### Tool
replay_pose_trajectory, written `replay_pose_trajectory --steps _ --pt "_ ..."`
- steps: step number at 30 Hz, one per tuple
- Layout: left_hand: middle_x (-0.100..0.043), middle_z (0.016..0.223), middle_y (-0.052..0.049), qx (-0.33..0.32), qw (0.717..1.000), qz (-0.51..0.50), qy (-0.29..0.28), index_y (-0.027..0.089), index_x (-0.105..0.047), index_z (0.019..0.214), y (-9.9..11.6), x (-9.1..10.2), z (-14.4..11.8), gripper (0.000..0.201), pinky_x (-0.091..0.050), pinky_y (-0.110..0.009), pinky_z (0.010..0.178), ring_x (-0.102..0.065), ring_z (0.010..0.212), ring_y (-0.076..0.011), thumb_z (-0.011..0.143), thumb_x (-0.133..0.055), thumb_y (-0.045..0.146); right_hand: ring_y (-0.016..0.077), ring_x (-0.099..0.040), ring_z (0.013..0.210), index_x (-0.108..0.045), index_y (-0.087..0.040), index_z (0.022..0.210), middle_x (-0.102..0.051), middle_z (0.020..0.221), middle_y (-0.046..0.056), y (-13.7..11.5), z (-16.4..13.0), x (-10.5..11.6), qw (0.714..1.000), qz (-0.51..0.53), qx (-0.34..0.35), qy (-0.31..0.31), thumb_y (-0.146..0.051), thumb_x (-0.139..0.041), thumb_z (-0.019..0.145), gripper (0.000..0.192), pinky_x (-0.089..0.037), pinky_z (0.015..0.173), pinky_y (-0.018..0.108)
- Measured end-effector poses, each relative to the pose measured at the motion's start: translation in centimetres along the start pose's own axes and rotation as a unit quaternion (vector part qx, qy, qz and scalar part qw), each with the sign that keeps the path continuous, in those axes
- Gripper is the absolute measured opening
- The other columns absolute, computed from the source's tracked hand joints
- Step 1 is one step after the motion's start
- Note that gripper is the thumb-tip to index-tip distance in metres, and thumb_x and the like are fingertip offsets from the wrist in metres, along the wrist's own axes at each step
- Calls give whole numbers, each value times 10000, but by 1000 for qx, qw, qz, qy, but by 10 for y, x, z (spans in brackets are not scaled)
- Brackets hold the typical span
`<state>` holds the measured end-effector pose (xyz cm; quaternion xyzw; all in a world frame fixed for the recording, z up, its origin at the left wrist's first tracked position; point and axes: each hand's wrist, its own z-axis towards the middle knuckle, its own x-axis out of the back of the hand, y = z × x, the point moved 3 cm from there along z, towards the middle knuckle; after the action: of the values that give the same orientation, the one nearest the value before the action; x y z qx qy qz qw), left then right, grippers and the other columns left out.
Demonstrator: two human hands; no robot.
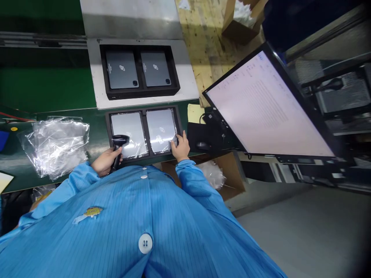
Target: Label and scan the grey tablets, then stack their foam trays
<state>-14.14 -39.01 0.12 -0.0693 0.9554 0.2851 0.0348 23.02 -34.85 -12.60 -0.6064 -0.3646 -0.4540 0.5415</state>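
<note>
Green bench: two black trays, plastic bags, monitor.
</note>
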Motion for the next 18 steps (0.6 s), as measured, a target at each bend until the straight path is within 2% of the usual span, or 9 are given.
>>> replay_pose_trajectory --steps 3,7,9,10,12,14,16,18 --pt "-587 765 -6 7 1000 -2 15 165 -551 897 1 -1 -4 363 -449 -239 562 -537 613 -109 834 -772 445 342 -440 1379 -588 -131 1397 -267 1676 177 1 0 -1 1000 3 4 -3 -500 -443 973 580 -455 1091 477" --pt "-599 775 -20 28 999 -15 35 164 -577 909 3 -2 -10 224 -471 -244 603 -558 647 -120 918 -659 372 344 -423 1404 -580 -133 1404 -257 1681 171 1 0 -1 1000 14 6 -3 -487 -455 971 574 -437 1116 483" --pt "-610 809 -22 -15 999 -9 52 171 -581 926 9 5 -6 204 -468 -247 610 -557 661 -126 917 -639 366 345 -420 1412 -575 -129 1406 -257 1681 172 -1 1 0 1000 22 3 -8 -478 -475 965 571 -416 1140 484" --pt "-605 815 -16 -56 995 11 84 179 -575 943 13 12 -2 202 -461 -250 606 -549 658 -129 907 -638 367 346 -420 1416 -571 -125 1408 -256 1680 177 -2 2 1 1000 27 2 -13 -472 -489 960 572 -407 1150 482" --pt "-583 808 0 -138 967 86 199 198 -551 992 21 36 13 217 -447 -261 600 -539 660 -144 883 -635 366 337 -417 1427 -556 -111 1418 -268 1673 191 -5 4 5 999 47 4 -20 -447 -516 953 575 -391 1168 469" --pt "-579 814 -2 -162 914 186 322 211 -526 1008 24 62 32 255 -475 -289 640 -577 725 -181 846 -638 373 306 -404 1447 -536 -99 1429 -303 1652 202 -6 7 9 996 83 8 -16 -408 -520 957 565 -372 1188 437" --pt "-622 857 -22 -100 878 281 373 222 -512 947 20 82 53 280 -541 -371 766 -645 896 -262 799 -646 420 273 -387 1464 -526 -96 1431 -354 1618 204 -2 10 15 993 119 -2 10 -374 -503 972 537 -350 1206 410" --pt "-681 931 -21 -35 861 341 375 248 -509 908 11 93 66 323 -561 -473 904 -652 1084 -339 757 -638 501 257 -400 1451 -521 -98 1427 -417 1563 205 9 11 24 988 140 -49 51 -348 -480 986 508 -349 1205 397"
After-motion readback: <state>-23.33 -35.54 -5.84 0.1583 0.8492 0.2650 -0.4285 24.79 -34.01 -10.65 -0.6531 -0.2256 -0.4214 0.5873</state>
